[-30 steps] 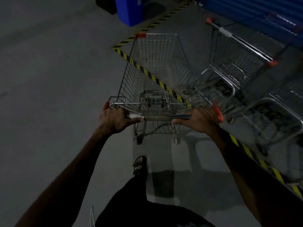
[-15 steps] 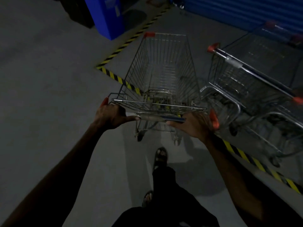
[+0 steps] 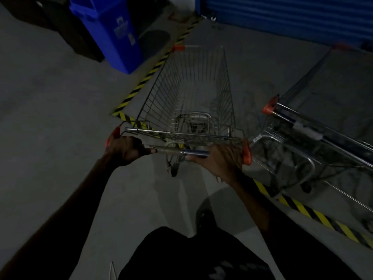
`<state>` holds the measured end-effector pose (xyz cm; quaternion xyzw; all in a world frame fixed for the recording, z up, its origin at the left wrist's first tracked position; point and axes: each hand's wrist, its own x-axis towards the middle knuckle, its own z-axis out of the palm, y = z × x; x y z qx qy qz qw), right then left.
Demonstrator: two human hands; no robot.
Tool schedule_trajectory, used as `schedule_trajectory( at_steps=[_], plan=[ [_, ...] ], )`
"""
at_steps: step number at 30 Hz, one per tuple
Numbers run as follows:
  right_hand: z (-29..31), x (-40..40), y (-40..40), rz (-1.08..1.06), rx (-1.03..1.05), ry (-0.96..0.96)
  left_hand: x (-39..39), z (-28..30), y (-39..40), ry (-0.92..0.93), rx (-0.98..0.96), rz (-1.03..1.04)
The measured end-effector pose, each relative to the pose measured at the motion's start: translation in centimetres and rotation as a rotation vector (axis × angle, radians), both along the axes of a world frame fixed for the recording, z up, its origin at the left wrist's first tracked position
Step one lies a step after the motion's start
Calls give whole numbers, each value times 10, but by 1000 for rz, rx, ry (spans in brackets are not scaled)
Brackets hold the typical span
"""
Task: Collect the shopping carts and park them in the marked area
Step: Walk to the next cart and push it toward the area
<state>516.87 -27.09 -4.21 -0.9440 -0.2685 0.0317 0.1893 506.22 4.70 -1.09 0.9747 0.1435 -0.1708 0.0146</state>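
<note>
An empty wire shopping cart [image 3: 193,93] with orange corner caps stands in front of me, its basket over the yellow-and-black floor stripe [image 3: 149,75] that marks the parking area. My left hand [image 3: 125,149] grips the left end of the cart's handle bar [image 3: 181,152]. My right hand [image 3: 220,160] grips the right end. A parked cart [image 3: 298,142] stands inside the stripe to the right, close beside mine.
A blue bin [image 3: 113,31] and a dark box [image 3: 60,27] stand at the back left, outside the stripe. A blue shutter wall [image 3: 292,15] closes the back. The stripe [image 3: 302,209] runs diagonally past my right leg. Grey concrete floor spreads to the left.
The cart has rolled forward across the stripe into the marked area and turned a little left. The blue bin and the parked cart look nearer. Both hands hold the handle as before.
</note>
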Motion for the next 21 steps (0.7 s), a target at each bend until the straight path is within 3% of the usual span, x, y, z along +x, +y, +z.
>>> schedule_trajectory(
  at_steps=[7, 13, 16, 19, 21],
  plan=[
    [2, 60, 50, -90, -86, -34, 72, -18, 64, -124, 86, -82],
    [-8, 96, 91, -165, -2, 52, 141, -34, 118, -194, 31, -172],
    [-7, 107, 113, -187, -49, -21, 182, -38, 144, -182, -20, -209],
    [4, 109, 134, -269, -43, 79, 218, -34, 160, -176, 25, -303],
    [15, 109, 148, -320, -39, -34, 233, -31, 171, -200, 61, -387]
  ],
)
